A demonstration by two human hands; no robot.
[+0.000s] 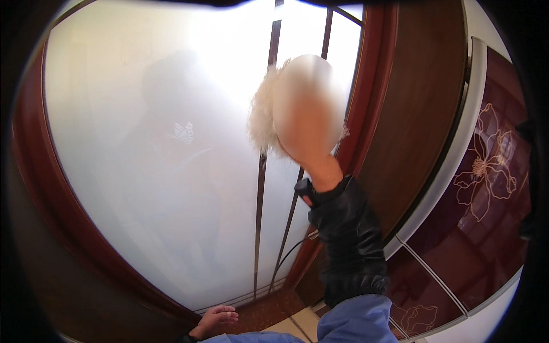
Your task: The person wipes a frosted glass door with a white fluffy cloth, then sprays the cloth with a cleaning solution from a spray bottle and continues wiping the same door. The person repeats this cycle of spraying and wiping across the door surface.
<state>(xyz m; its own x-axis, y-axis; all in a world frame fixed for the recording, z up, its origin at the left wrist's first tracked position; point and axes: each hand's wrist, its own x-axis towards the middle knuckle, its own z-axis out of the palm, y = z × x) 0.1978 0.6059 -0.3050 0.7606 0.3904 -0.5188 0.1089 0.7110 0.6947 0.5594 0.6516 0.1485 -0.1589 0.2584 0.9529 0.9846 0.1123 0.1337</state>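
Note:
My right hand [311, 133] is raised to the frosted glass door [128, 193], pressing or holding a cream fluffy cloth [261, 113] there. An oval blur covers most of this hand and part of the cloth, so its fingers cannot be made out. Black sleeve material [349, 236] covers my right forearm, with blue fabric above it. Low in the view, my left hand [216, 318] hangs in front of the door's bottom edge, holding nothing, its fingers loosely extended. A small white butterfly motif [184, 132] decorates the glass.
Dark red framing [68, 184] surrounds the glass, and dark strips [258, 223] run down it. A black cable [289, 253] curves near the lower right frame. To the right stands a glossy maroon cabinet [454, 240] with flower outlines. Pale floor tile [296, 328] shows below.

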